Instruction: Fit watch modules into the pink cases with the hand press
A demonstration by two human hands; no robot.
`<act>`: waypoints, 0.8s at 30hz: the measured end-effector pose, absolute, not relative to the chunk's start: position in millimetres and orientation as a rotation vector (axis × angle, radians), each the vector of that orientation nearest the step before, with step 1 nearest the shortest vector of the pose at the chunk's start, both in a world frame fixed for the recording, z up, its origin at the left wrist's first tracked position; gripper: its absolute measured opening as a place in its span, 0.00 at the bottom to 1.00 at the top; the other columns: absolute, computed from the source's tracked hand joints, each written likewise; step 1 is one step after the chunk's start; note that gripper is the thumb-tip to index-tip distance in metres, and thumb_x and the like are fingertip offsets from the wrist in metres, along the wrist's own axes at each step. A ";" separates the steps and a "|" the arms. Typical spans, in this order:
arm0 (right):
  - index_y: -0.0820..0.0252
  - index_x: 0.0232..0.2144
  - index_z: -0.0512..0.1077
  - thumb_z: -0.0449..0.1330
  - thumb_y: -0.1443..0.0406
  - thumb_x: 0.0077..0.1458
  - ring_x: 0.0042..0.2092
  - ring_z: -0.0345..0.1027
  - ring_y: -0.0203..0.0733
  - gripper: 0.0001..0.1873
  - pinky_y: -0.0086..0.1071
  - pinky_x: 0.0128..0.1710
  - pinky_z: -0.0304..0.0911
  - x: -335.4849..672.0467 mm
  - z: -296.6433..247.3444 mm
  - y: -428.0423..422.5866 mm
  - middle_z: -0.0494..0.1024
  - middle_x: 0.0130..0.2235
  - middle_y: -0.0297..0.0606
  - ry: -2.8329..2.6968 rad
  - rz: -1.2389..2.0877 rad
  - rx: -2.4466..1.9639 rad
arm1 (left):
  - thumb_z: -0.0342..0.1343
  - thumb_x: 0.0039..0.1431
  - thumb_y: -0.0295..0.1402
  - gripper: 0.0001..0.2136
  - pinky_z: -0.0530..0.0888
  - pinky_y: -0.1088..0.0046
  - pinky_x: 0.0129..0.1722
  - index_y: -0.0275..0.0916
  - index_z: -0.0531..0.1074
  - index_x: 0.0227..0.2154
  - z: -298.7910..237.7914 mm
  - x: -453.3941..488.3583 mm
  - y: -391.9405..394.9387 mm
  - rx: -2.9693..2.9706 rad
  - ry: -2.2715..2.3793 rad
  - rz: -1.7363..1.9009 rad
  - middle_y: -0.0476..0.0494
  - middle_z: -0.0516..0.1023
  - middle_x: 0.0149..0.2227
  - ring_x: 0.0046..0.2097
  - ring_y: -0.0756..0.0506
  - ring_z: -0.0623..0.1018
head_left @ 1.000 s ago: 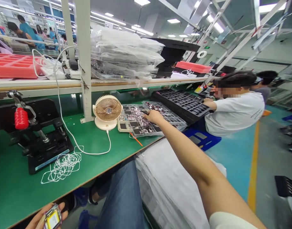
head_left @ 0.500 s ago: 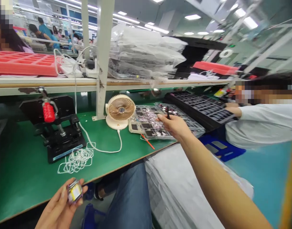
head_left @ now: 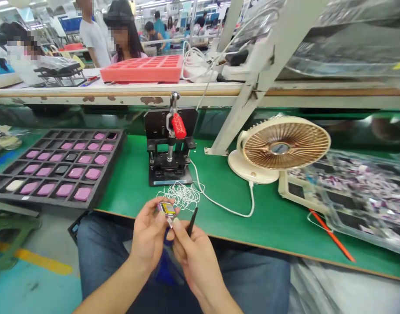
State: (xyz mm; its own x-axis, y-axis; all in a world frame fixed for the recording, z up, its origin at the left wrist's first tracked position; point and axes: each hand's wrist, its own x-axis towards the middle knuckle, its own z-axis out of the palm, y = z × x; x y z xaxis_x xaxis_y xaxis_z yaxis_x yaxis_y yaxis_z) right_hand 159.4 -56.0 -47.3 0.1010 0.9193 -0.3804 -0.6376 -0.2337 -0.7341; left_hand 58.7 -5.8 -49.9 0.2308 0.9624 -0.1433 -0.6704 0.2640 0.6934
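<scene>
My left hand is closed around the edges of a small open device with a purple rim and a yellow-and-silver face, held just above the table's front edge. My right hand meets it from the right. A slim black tool sticks up out of its fingers; I cannot tell its exact kind. Between that thumb and fingertip is a small pale piece, touching or very near the device. Just beyond both hands lies a tangle of thin white loops on the green table.
A black clamp press with a red handle stands behind the loops. To the left is a black compartment tray of purple cases. On the right are a beige fan, an orange stick and clear trays of small parts.
The view has swung left. My right hand has come back from the clear parts trays to the device, with a small pale piece now at its fingertips. My left hand still holds the device.
</scene>
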 end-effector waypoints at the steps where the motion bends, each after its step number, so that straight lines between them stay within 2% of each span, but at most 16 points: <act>1: 0.61 0.27 0.74 0.77 0.39 0.48 0.19 0.38 0.23 0.32 0.24 0.19 0.37 157.5 -47.8 -54.5 0.54 0.16 0.20 -0.358 1.506 -1.017 | 0.75 0.58 0.34 0.18 0.84 0.60 0.52 0.41 0.82 0.50 -52.0 55.8 -6.7 0.575 0.622 1.223 0.35 0.85 0.54 0.51 0.35 0.87; 5: 0.61 0.25 0.73 0.77 0.39 0.48 0.19 0.37 0.23 0.33 0.24 0.19 0.37 153.4 -50.2 -55.6 0.51 0.15 0.19 -0.312 1.514 -1.011 | 0.74 0.60 0.36 0.18 0.83 0.56 0.54 0.41 0.82 0.52 -61.7 50.5 -8.4 0.650 0.621 1.289 0.32 0.83 0.57 0.54 0.33 0.86; 11: 0.61 0.25 0.73 0.77 0.40 0.49 0.19 0.36 0.23 0.33 0.24 0.19 0.37 148.2 -50.5 -56.6 0.51 0.16 0.18 -0.275 1.527 -0.971 | 0.74 0.59 0.33 0.14 0.81 0.51 0.61 0.43 0.82 0.48 -74.9 53.0 -11.0 0.751 0.605 1.440 0.38 0.78 0.56 0.62 0.32 0.81; 18: 0.59 0.26 0.70 0.74 0.37 0.52 0.20 0.38 0.24 0.34 0.25 0.20 0.38 138.8 -61.6 -58.3 0.52 0.17 0.19 -0.270 1.461 -1.000 | 0.72 0.61 0.32 0.13 0.81 0.49 0.61 0.44 0.82 0.49 -81.6 55.5 -12.3 0.843 0.536 1.463 0.39 0.76 0.55 0.63 0.32 0.79; 21: 0.58 0.28 0.68 0.73 0.36 0.51 0.21 0.44 0.26 0.35 0.25 0.21 0.44 135.3 -70.8 -58.9 0.61 0.21 0.23 -0.317 1.354 -1.091 | 0.72 0.61 0.33 0.14 0.81 0.50 0.60 0.44 0.82 0.49 -82.0 55.6 -16.5 0.850 0.517 1.465 0.39 0.76 0.54 0.62 0.32 0.80; 24: 0.58 0.30 0.69 0.74 0.36 0.50 0.28 0.58 0.32 0.34 0.26 0.27 0.58 136.2 -79.1 -57.9 0.70 0.27 0.30 -0.433 1.214 -1.175 | 0.72 0.62 0.35 0.14 0.83 0.53 0.58 0.45 0.82 0.50 -84.7 55.6 -22.4 0.817 0.531 1.447 0.39 0.76 0.54 0.61 0.32 0.81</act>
